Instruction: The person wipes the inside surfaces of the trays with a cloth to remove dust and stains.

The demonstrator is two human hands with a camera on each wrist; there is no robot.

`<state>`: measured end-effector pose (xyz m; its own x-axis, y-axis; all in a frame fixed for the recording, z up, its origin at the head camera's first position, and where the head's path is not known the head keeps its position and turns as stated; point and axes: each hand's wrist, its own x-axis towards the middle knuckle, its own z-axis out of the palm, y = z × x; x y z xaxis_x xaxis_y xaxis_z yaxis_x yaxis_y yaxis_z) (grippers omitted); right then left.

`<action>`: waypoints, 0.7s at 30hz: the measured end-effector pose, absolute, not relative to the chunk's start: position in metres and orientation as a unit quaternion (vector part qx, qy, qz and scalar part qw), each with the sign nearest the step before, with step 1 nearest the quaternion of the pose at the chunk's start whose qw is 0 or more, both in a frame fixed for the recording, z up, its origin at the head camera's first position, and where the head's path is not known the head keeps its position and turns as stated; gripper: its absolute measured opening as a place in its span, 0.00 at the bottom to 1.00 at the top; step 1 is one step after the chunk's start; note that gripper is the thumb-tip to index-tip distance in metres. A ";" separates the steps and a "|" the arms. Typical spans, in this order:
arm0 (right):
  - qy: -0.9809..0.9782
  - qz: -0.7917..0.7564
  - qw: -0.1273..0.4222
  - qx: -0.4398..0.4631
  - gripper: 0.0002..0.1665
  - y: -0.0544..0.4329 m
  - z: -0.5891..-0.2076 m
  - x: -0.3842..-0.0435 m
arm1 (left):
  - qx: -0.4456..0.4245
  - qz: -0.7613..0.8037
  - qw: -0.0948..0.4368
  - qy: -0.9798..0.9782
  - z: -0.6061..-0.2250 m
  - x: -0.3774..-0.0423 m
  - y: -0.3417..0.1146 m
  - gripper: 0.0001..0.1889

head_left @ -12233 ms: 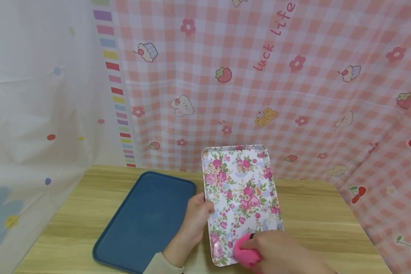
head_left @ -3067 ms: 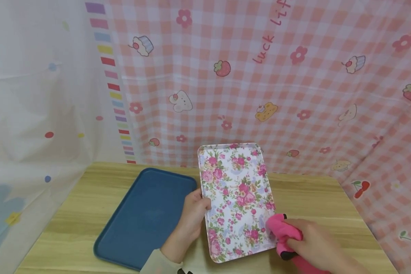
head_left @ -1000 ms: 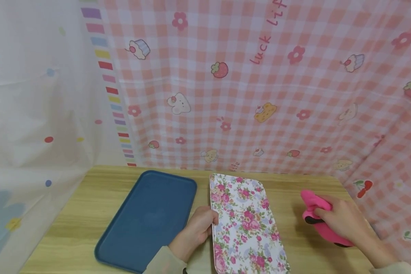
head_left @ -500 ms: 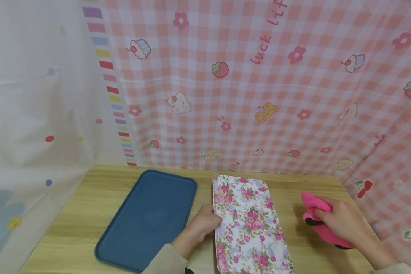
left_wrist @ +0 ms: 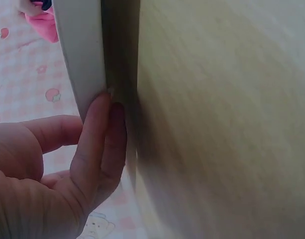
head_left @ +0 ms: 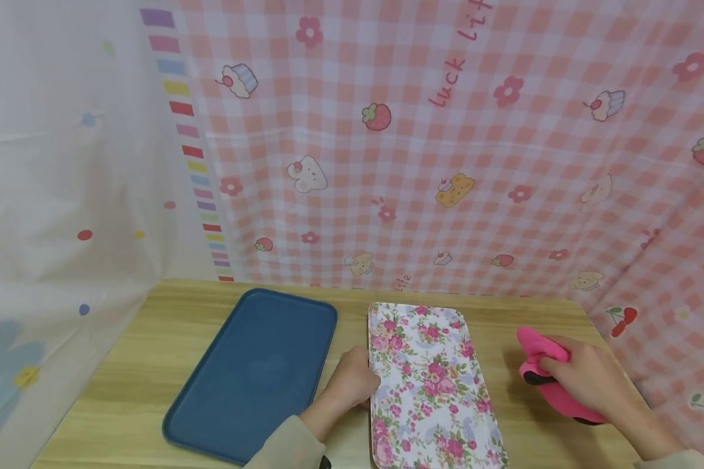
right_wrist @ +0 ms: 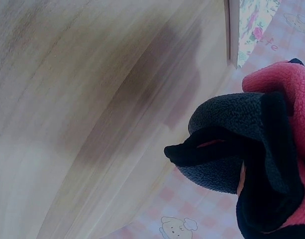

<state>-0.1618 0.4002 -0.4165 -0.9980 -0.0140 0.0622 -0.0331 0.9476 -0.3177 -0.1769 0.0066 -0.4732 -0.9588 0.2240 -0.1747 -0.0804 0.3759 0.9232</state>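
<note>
A white rectangular tray (head_left: 434, 384) printed with pink roses lies low over the table, right of centre in the head view. My left hand (head_left: 352, 378) pinches its left rim between thumb and fingers. In the left wrist view the fingertips (left_wrist: 97, 107) sit at the lower edge of the tray's pale side wall (left_wrist: 82, 50), with a shadowed gap beside it. Off to the right, my right hand (head_left: 589, 378) grips a bunched cleaning cloth (head_left: 540, 352), bright pink on one side. The right wrist view shows the cloth's dark grey fleecy side (right_wrist: 232, 117) and black edging.
Left of the floral tray, a dark blue tray (head_left: 252, 378) lies flat on the wood-grain table (head_left: 117, 365). A pink checked curtain (head_left: 410, 163) hangs behind the table and along its right side. White printed fabric (head_left: 53, 176) hangs on the left.
The floral tray, earlier raised and tilted with the cloth against it, has come down toward the table and shifted slightly right. My right hand has carried the cloth away to the right.
</note>
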 end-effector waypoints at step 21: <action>-0.984 0.179 0.018 0.004 0.31 0.401 -0.412 -0.162 | 0.068 0.476 0.120 0.869 -0.450 -0.172 -0.006 0.13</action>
<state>-0.1618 0.4010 -0.4116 -0.9993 -0.0023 0.0370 -0.0152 0.9355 -0.3529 -0.1716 -0.0056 -0.4501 -0.9618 0.2324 -0.1446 0.0033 0.5381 0.8428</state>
